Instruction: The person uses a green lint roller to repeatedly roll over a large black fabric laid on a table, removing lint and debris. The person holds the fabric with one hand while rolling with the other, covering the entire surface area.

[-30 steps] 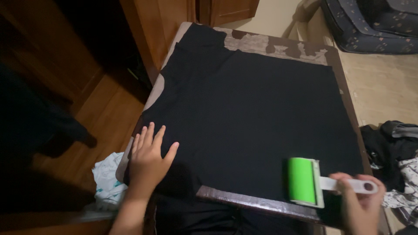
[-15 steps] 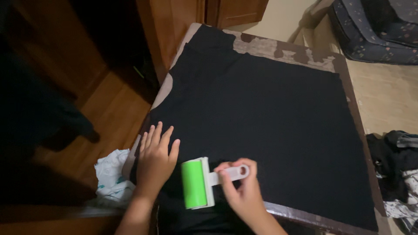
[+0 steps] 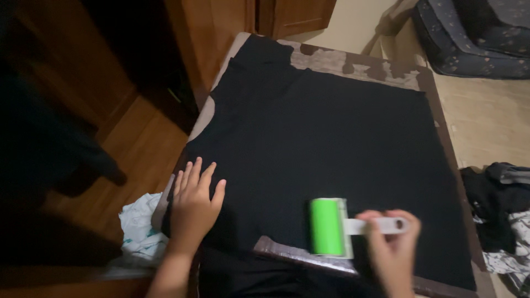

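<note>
A black garment (image 3: 320, 138) lies spread flat over a small table (image 3: 353, 65) with a worn top. My left hand (image 3: 193, 207) rests palm down on the garment's near left part, fingers apart. My right hand (image 3: 389, 248) grips the white handle of a lint roller (image 3: 331, 226) with a green drum. The drum lies on the garment near the table's front edge, right of my left hand.
A white patterned cloth (image 3: 138, 226) lies on the wooden floor left of the table. A heap of dark and light clothes (image 3: 505, 209) sits at the right. A dark patterned cushion (image 3: 475, 33) is at the far right, wooden cabinets (image 3: 221, 27) behind.
The roller went from the right front edge leftward to beside my left hand, then back rightward to the front middle. My left hand stayed pressed on the garment.
</note>
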